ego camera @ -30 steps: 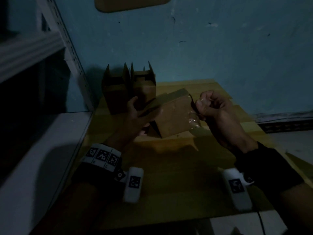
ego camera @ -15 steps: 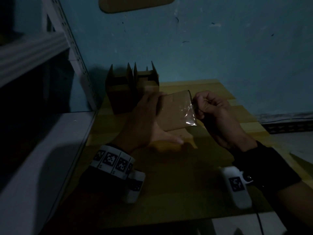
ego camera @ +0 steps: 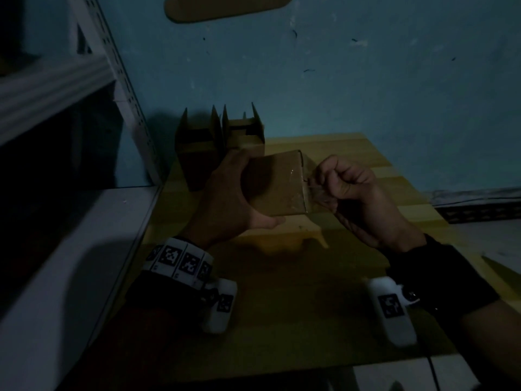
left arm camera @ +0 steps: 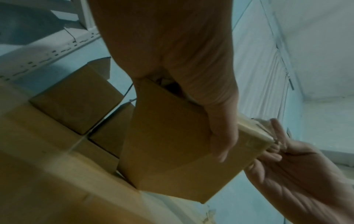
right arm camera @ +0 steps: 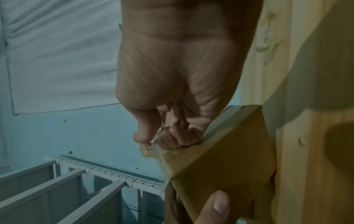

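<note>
Brown cardboard, folded into a small closed box, is seen from the head view held in the air above the yellow wooden tabletop, towards its far left corner. There two open cardboard boxes stand side by side with flaps raised. The box is grasped at its left side by the left hand. The right hand is clenched, and a clear adhesive tape strip is pinched at the box's right edge.

From the left wrist view, the left hand is shown wrapped over the box, with the right hand at the taped corner.

From the right wrist view, the tape is seen nipped between thumb and curled fingers of the right hand, just beside the box.

A skewed pull is judged likely to crease or tear the tape, or to let it stick to the fingers. The box could also twist in the one-handed grasp.

No writing can be read on the box. Only black square patterns are made out on the white marker band at the left wrist.
</note>
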{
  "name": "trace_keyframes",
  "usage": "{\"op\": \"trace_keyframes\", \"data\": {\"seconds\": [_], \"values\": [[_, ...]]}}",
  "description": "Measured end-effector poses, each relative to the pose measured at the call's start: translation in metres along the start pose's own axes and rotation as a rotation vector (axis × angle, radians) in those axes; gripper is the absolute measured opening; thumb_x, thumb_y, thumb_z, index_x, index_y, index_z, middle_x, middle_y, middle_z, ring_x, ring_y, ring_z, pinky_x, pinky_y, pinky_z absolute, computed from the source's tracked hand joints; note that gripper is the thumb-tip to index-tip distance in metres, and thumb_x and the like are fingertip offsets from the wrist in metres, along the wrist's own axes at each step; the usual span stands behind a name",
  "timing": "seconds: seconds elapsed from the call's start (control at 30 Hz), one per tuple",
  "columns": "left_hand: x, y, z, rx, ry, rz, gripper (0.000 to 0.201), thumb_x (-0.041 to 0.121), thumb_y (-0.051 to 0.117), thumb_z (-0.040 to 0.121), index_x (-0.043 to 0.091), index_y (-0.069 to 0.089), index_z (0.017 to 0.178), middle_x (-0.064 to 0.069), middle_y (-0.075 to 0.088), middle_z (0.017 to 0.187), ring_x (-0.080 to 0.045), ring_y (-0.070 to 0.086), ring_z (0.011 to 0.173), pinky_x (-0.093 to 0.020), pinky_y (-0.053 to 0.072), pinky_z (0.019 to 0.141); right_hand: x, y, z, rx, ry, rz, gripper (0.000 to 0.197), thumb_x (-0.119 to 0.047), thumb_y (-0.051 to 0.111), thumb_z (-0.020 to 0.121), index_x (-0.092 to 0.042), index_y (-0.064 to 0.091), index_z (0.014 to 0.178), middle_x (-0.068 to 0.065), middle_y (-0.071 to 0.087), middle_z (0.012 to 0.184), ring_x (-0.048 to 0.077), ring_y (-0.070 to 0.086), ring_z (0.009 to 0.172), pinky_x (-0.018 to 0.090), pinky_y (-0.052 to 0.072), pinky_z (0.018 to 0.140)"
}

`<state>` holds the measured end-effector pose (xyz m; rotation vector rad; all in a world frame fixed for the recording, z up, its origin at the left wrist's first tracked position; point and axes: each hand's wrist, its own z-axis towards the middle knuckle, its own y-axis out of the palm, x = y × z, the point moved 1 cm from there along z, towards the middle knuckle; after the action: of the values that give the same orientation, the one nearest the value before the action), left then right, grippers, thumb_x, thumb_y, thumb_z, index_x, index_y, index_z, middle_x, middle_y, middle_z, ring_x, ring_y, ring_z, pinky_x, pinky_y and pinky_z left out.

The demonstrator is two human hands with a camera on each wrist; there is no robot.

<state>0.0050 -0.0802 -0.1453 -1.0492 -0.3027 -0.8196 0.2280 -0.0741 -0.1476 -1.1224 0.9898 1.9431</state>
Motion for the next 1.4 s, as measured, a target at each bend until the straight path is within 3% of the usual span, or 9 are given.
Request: {"op": "trace_keyframes", "data": {"seconds": [0.17, 0.27, 0.43, 0.63, 0.93, 1.1, 1.23, 1.33, 1.4], "values": [[0.001, 0.002, 0.0, 0.019, -0.012, -0.006, 0.104, 0.043, 0.096, 0.041, 0.027, 0.046, 0.131, 0.007, 0.045, 0.133, -0.004, 0.043, 0.115, -0.012, 0.033, 0.085, -0.003, 0.004, -0.001, 0.012, -0.072, -0.119, 0.02, -0.022, 0.059, 0.092, -0.004, 0.055, 0.099, 0.007, 0.047, 0.074, 0.01, 0.043, 0.06, 0.021, 0.039, 0.06], [0.0, 0.001, 0.0, 0.038, -0.03, -0.048, 0.099, 0.041, 0.096, 0.042, 0.032, 0.047, 0.127, 0.008, 0.047, 0.129, -0.004, 0.046, 0.111, -0.008, 0.032, 0.081, 0.001, -0.001, -0.002, -0.013, -0.104, -0.245, 0.041, -0.035, 0.076, 0.085, -0.009, 0.06, 0.112, 0.005, 0.056, 0.083, 0.013, 0.055, 0.075, 0.026, 0.05, 0.071], [0.002, -0.001, -0.001, 0.031, -0.037, -0.059, 0.095, 0.039, 0.097, 0.042, 0.04, 0.043, 0.12, 0.011, 0.045, 0.124, 0.0, 0.044, 0.106, -0.006, 0.031, 0.077, 0.003, 0.0, -0.001, 0.036, -0.151, -0.358, 0.029, -0.004, 0.08, 0.072, -0.009, 0.067, 0.097, 0.0, 0.07, 0.09, 0.017, 0.069, 0.086, 0.029, 0.056, 0.073], [0.001, 0.002, 0.001, 0.021, -0.026, -0.014, 0.102, 0.04, 0.098, 0.039, 0.028, 0.049, 0.128, 0.007, 0.045, 0.129, -0.005, 0.044, 0.112, -0.007, 0.03, 0.08, 0.003, -0.004, 0.003, 0.091, -0.157, -0.477, 0.013, -0.004, 0.075, 0.084, -0.013, 0.065, 0.081, -0.005, 0.063, 0.075, 0.008, 0.058, 0.075, 0.021, 0.048, 0.071], [0.001, 0.001, 0.003, -0.025, -0.028, -0.011, 0.1, 0.041, 0.097, 0.039, 0.035, 0.045, 0.125, 0.011, 0.044, 0.129, -0.001, 0.042, 0.11, -0.005, 0.028, 0.078, 0.009, -0.012, 0.005, -0.077, -0.067, -0.19, 0.024, -0.039, 0.081, 0.079, -0.02, 0.066, 0.08, 0.0, 0.051, 0.074, 0.012, 0.044, 0.07, 0.024, 0.037, 0.065], [-0.001, -0.002, 0.002, -0.019, -0.055, -0.073, 0.098, 0.037, 0.099, 0.04, 0.042, 0.043, 0.121, 0.01, 0.044, 0.132, -0.006, 0.045, 0.114, -0.011, 0.033, 0.081, 0.003, -0.008, 0.001, -0.154, -0.044, -0.072, 0.01, -0.012, 0.059, 0.089, -0.005, 0.056, 0.082, -0.005, 0.054, 0.072, -0.002, 0.049, 0.061, 0.008, 0.041, 0.059], [0.001, -0.003, 0.001, -0.014, -0.046, -0.091, 0.096, 0.036, 0.099, 0.04, 0.04, 0.046, 0.12, 0.008, 0.046, 0.129, -0.007, 0.048, 0.112, -0.013, 0.037, 0.081, 0.002, -0.008, 0.001, -0.206, -0.019, 0.016, 0.024, -0.026, 0.073, 0.086, -0.007, 0.059, 0.083, 0.008, 0.043, 0.081, 0.007, 0.048, 0.073, 0.014, 0.044, 0.066], [0.001, -0.004, 0.001, -0.024, -0.068, -0.109, 0.096, 0.035, 0.099, 0.041, 0.043, 0.045, 0.12, 0.008, 0.046, 0.131, -0.011, 0.048, 0.115, -0.021, 0.04, 0.083, 0.001, -0.008, 0.001, -0.239, 0.004, 0.02, 0.019, -0.018, 0.062, 0.088, -0.004, 0.051, 0.082, 0.015, 0.035, 0.082, 0.02, 0.056, 0.064, 0.018, 0.041, 0.048], [0.0, -0.005, 0.001, -0.022, -0.082, -0.112, 0.097, 0.035, 0.098, 0.042, 0.044, 0.043, 0.12, 0.008, 0.045, 0.132, -0.009, 0.047, 0.115, -0.016, 0.037, 0.081, 0.001, -0.01, 0.002, -0.254, 0.02, 0.056, 0.027, -0.027, 0.07, 0.088, -0.006, 0.055, 0.079, 0.014, 0.038, 0.08, 0.025, 0.048, 0.073, 0.024, 0.039, 0.055]]}}
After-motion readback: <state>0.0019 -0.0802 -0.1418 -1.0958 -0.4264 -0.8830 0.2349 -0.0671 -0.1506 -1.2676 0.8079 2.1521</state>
